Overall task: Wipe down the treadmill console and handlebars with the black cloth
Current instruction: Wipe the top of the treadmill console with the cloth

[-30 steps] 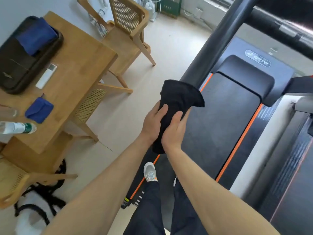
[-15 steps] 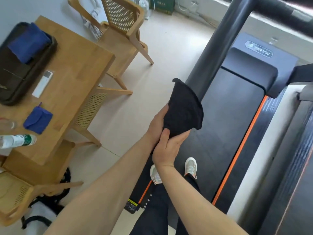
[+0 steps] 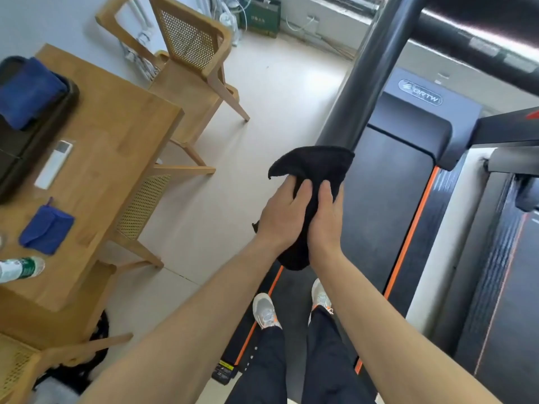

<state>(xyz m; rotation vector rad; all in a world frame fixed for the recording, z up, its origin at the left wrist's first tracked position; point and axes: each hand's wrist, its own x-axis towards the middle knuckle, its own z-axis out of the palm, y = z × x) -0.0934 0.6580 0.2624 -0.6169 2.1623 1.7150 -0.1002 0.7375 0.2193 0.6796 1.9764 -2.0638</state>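
The black cloth (image 3: 316,167) is wrapped around the near end of the treadmill's left handlebar (image 3: 360,83), a thick dark bar that slopes up and away to the top crossbar (image 3: 472,33). My left hand (image 3: 281,215) and my right hand (image 3: 325,220) sit side by side, both closed on the cloth and the bar end under it. The cloth's lower corner hangs below my wrists. The console is mostly out of view; only a dark edge with a red mark (image 3: 513,126) shows at the right.
I stand on the treadmill belt (image 3: 376,217), edged in orange. To the left is a wooden table (image 3: 116,135) with blue cloths, a remote, a bottle and a black tray. Wooden chairs (image 3: 189,53) stand around it. A second treadmill (image 3: 507,287) lies at the right.
Both hands and the cloth have slid a little along the handlebar's near end, and the cloth has been regripped so its upper edge flares out to the left. My feet have shifted on the belt.
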